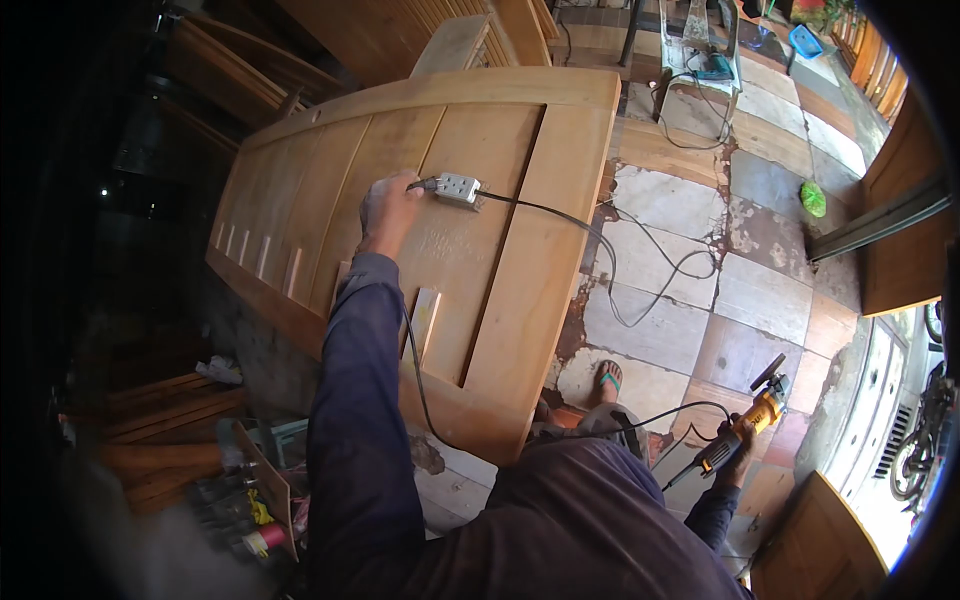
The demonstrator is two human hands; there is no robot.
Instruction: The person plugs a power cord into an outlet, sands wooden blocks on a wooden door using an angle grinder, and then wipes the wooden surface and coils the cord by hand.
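Note:
On the wooden door panel lies a white power strip with a black cord running off to the right. My left hand is closed around a black plug at the strip's left end; whether its prongs are fully in the socket cannot be told. From that hand a cord hangs down past my sleeve. Low on the right, my right hand grips a yellow and black angle grinder by its body, its disc pointing up and away from me.
Wood strips rest on the panel's near side. A looped black cord drops onto the worn tiled floor. A stand with a green power tool is at the back. Stacked boards lie at left; a green wrapper lies at right.

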